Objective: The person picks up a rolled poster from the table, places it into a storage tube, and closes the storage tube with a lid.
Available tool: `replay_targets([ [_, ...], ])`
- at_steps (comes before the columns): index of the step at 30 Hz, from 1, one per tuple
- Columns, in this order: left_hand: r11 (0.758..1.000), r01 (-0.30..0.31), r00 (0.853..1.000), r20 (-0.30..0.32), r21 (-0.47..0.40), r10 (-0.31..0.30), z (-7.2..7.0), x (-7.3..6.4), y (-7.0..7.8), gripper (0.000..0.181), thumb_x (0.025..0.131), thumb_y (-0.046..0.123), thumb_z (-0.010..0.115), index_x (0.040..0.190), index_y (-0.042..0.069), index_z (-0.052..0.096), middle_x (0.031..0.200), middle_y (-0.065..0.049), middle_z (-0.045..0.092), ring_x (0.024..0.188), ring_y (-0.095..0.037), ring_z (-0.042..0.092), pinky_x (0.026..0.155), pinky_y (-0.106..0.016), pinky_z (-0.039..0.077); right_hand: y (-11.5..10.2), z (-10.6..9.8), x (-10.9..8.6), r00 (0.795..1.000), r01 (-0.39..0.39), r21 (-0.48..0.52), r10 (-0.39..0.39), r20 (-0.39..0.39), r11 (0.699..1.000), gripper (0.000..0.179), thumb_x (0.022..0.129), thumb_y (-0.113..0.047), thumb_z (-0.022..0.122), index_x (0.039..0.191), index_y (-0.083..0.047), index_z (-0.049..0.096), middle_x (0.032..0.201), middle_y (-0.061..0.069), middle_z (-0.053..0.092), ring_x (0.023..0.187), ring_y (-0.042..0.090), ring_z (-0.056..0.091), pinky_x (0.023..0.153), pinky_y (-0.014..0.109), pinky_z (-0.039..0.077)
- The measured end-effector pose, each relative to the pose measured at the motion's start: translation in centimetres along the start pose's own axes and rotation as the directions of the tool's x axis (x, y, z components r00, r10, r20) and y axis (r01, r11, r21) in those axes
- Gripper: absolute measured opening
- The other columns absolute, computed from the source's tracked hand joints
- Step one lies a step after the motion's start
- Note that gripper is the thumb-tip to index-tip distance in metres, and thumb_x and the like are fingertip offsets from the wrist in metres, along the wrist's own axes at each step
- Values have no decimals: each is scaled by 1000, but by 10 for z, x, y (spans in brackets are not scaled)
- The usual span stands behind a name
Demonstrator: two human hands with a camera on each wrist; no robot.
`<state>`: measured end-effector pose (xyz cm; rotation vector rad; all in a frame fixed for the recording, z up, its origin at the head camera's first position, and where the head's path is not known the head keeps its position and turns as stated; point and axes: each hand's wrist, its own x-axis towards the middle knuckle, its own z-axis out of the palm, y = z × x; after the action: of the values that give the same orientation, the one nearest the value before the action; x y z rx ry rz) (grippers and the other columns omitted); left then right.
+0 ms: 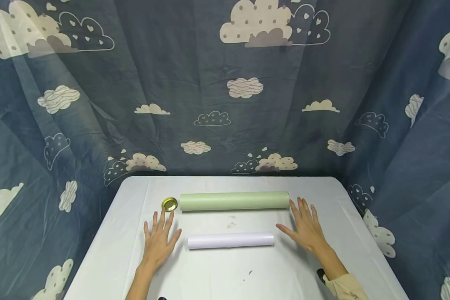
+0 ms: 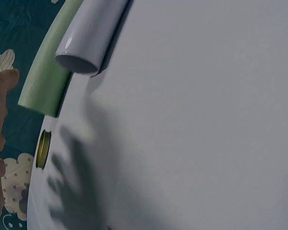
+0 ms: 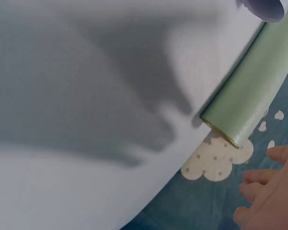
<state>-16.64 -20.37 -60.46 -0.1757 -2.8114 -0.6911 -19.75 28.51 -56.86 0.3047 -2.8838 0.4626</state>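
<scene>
A long pale green roll (image 1: 234,201) lies across the back of the white table, and a shorter lilac roll (image 1: 230,240) lies nearer the front, roughly parallel to it. Just off the green roll's left end is a small round gold lid or dish (image 1: 169,204). My left hand (image 1: 158,245) is held with fingers spread, left of the lilac roll, its fingertips close to the gold piece. To the right, my right hand (image 1: 308,230) also has spread fingers, near the green roll's right end. Both hands cast shadows on the table; neither grips anything.
The white table (image 1: 210,275) has rounded back corners and a few small dark marks. A dark blue curtain (image 1: 195,91) with cloud prints hangs behind and along both sides. A small dark object (image 1: 162,298) shows at the bottom edge of the head view.
</scene>
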Motion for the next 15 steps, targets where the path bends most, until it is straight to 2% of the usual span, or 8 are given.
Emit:
replay_targets([
  [8,995,-99,995,0,-11,99,17,0,23,72,102,46,58,163,16,34,171,-20,23,158,-49,15,121,-77,6,-8,9,15,1000,3,15,-4,15,1000,105,86,-60,71,158,6,33,166,34,22,155,51,19,127,67,7],
  [15,971,-237,971,-25,40,239,31,-1,46,71,100,45,61,160,14,40,167,-19,33,154,-48,29,119,-75,17,-20,17,37,999,34,14,-34,38,999,107,85,-62,70,159,4,31,168,32,19,157,49,16,128,66,2],
])
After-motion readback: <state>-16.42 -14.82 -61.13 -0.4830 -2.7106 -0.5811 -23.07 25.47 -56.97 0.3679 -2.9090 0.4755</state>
